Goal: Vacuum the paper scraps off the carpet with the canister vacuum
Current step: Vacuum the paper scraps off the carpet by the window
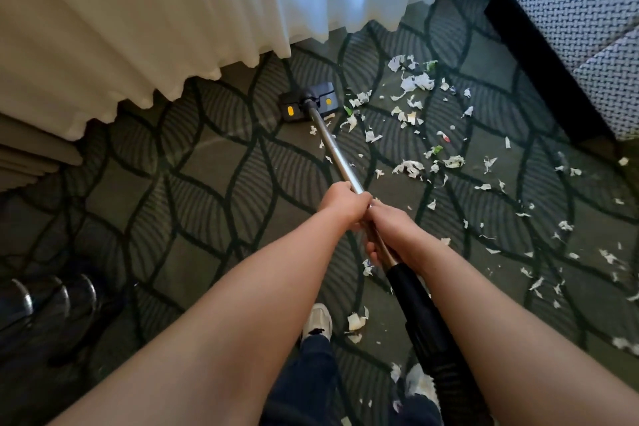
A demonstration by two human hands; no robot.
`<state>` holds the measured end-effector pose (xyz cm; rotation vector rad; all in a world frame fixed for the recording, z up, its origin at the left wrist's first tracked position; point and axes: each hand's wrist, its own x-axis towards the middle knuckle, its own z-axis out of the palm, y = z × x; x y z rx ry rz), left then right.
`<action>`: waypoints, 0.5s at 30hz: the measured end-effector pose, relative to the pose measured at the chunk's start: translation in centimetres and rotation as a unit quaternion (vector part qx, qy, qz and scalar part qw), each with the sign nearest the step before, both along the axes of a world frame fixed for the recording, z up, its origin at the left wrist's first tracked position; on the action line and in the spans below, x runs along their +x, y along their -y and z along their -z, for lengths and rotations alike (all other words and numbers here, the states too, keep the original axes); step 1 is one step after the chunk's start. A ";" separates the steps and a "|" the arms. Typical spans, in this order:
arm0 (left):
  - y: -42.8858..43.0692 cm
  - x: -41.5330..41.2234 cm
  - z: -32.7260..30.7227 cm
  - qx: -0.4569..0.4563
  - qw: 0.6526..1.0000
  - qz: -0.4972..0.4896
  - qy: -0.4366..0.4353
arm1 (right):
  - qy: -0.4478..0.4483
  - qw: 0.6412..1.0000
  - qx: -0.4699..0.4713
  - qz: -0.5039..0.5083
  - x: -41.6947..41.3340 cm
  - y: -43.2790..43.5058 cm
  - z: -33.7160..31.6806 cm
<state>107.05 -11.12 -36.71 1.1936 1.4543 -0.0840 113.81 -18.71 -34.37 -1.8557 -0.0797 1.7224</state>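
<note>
Both your left hand [345, 202] and right hand [387, 235] grip the metal wand [336, 152], left just ahead, the floor head [307, 101] resting on the carpet [207, 218] beyond them, paper scraps [409, 167] strewn to their right.

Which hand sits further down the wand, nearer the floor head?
The left hand: it holds the bare metal wand ahead of the right hand, which holds it just above the black hose cuff.
</note>
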 end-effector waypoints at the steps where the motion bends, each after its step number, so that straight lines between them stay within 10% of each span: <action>1: 0.8 0.2 0.0 0.008 1.000 0.000 -0.006 | 0.007 1.000 0.007 -0.004 0.1 0.8 -0.1; 15: 13.0 3.2 -0.3 -0.009 0.998 -0.058 -0.018 | 0.115 0.983 0.049 -0.135 2.7 12.4 0.8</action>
